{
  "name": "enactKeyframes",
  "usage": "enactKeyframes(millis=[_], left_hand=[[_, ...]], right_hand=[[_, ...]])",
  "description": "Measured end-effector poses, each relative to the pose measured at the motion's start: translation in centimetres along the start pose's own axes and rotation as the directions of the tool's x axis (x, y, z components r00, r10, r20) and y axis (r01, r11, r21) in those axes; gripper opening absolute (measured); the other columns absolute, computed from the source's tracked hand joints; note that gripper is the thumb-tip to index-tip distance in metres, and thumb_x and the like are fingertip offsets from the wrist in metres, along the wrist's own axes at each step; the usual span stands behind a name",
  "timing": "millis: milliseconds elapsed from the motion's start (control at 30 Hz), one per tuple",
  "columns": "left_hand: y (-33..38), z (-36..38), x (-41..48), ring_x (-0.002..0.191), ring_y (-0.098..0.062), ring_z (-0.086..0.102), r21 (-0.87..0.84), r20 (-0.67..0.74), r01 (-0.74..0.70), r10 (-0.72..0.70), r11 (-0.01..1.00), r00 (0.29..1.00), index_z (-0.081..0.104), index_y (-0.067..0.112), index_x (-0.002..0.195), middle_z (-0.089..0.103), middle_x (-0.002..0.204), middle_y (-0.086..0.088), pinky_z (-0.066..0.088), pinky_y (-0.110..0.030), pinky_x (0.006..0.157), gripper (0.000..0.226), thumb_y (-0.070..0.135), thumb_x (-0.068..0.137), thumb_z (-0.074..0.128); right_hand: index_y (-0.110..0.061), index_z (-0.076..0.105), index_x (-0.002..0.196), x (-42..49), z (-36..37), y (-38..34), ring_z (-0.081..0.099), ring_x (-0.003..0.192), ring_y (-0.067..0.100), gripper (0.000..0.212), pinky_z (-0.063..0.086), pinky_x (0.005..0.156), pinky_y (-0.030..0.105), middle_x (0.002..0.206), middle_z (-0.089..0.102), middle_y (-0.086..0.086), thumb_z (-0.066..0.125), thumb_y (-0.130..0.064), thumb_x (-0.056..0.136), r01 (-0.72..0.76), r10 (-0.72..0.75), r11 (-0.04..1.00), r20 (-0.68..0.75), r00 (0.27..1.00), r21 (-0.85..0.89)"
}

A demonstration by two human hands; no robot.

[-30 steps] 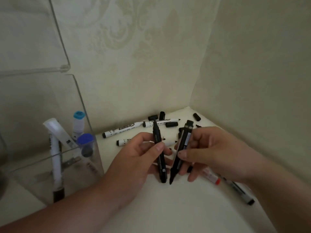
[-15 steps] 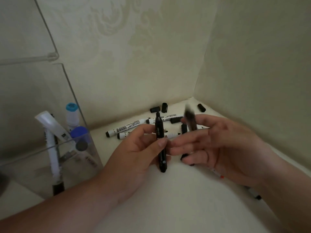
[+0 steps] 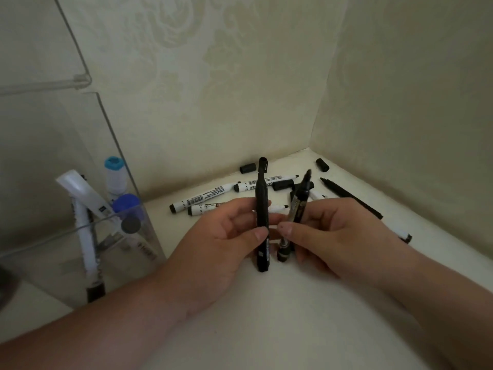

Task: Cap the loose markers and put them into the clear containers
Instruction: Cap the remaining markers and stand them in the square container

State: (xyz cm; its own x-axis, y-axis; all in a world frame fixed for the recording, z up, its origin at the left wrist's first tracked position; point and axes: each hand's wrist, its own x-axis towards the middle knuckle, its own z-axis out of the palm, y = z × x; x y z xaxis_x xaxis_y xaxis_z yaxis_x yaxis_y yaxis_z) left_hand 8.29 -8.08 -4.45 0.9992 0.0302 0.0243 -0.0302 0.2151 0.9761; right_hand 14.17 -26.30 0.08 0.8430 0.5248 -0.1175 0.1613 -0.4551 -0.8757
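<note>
Left hand (image 3: 226,241), right hand (image 3: 341,236): one marker (image 3: 261,193) each

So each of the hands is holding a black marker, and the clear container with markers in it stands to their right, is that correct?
Not quite. The head view shows the clear container standing to the left of the hands, not to their right. The rest holds: the left hand grips one black marker, and the right hand pinches another.

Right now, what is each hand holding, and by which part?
The left hand pinches an upright black marker around its middle. The right hand pinches a second, tilted dark marker on its lower half.
</note>
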Motion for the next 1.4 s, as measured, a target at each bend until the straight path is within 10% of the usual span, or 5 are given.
enactKeyframes(millis=[333, 667, 933, 1033, 1400], left_hand=[[0.3, 0.8, -0.1, 0.077, -0.033, 0.075, 0.08, -0.069, -0.025, 0.03, 0.997, 0.997, 0.062, 0.007, 0.109, 0.077, 0.095, -0.012, 0.06, -0.053, 0.072, 0.044, 0.002, 0.068, 0.075], [0.9, 0.9, -0.1, 0.08, -0.037, 0.074, 0.143, -0.085, 0.063, -0.051, 0.988, 0.995, 0.064, 0.012, 0.111, 0.077, 0.089, -0.021, 0.059, -0.05, 0.075, 0.037, -0.009, 0.081, 0.072], [0.9, 1.0, -0.1, 0.085, -0.037, 0.075, 0.151, -0.164, 0.108, -0.083, 0.983, 0.983, 0.068, 0.014, 0.11, 0.077, 0.089, -0.017, 0.059, -0.057, 0.086, 0.045, 0.003, 0.067, 0.081], [0.8, 1.0, 0.0, 0.088, -0.034, 0.076, 0.148, -0.169, 0.102, -0.077, 0.984, 0.983, 0.068, 0.016, 0.112, 0.078, 0.092, -0.015, 0.059, -0.055, 0.089, 0.051, 0.008, 0.063, 0.079], [0.2, 0.9, 0.0, 0.09, -0.03, 0.076, 0.195, -0.197, 0.041, -0.002, 0.98, 0.98, 0.07, 0.016, 0.11, 0.078, 0.096, -0.01, 0.056, -0.047, 0.089, 0.05, 0.005, 0.062, 0.076]], right_hand=[[-0.005, 0.073, 0.086, 0.6, 0.2, 0.7, 0.064, 0.049, 0.029, 0.013, 0.051, 0.046, 0.029, 0.066, 0.071, 0.018, 0.071, -0.016, 0.092, 0.019, -0.026, 0.985, 0.035, 0.999, 0.169], [-0.002, 0.071, 0.091, 1.0, 0.1, 1.6, 0.063, 0.049, 0.023, 0.016, 0.051, 0.045, 0.027, 0.067, 0.07, 0.016, 0.057, -0.003, 0.099, 0.033, -0.052, 0.973, 0.079, 0.996, 0.228], [-0.032, 0.072, 0.098, 0.3, -4.8, 0.8, 0.058, 0.047, 0.005, 0.012, 0.048, 0.055, 0.025, 0.071, 0.075, -0.006, 0.069, -0.022, 0.092, 0.118, -0.165, 0.97, -0.219, 0.962, -0.211], [-0.031, 0.074, 0.088, 0.3, -9.1, 1.1, 0.065, 0.06, 0.002, 0.003, 0.046, 0.06, 0.022, 0.067, 0.073, -0.013, 0.072, -0.031, 0.09, -0.066, -0.118, 0.892, -0.371, 0.921, -0.447], [-0.026, 0.072, 0.077, 0.8, -10.8, 2.3, 0.063, 0.067, 0.004, 0.015, 0.046, 0.059, 0.022, 0.071, 0.07, -0.011, 0.075, -0.037, 0.087, -0.229, 0.06, 0.746, -0.278, 0.959, -0.626]])
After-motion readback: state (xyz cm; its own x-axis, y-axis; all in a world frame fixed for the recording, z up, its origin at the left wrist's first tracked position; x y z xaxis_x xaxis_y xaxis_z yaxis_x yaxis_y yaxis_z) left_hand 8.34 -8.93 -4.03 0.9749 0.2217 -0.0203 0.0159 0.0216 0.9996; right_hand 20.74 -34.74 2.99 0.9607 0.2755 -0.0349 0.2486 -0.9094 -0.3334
